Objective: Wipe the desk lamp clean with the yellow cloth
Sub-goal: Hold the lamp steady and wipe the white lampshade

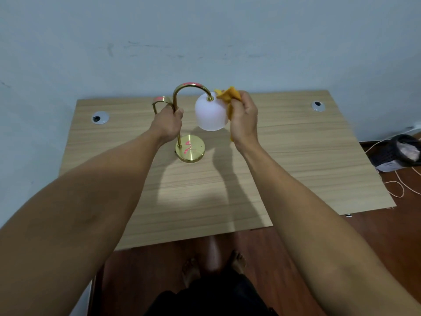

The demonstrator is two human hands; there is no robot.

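Head view: the lamp (190, 124) stands upright on the desk (296, 151), stem vertical, neck arching rightward, white shade (210, 114) hanging mouth down. The left hand (168, 125) grasps the stem, left of the shade. The right hand (243, 119) clutches the cloth (229, 96) against the shade's right side. Pink marks show on the base (191, 148).

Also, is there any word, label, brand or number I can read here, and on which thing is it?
None can be read.
Lamp base: pink squiggle, not letters.
Lamp arch: pink smear, not text.
White shade, yellow cloth and desk: no writing visible.
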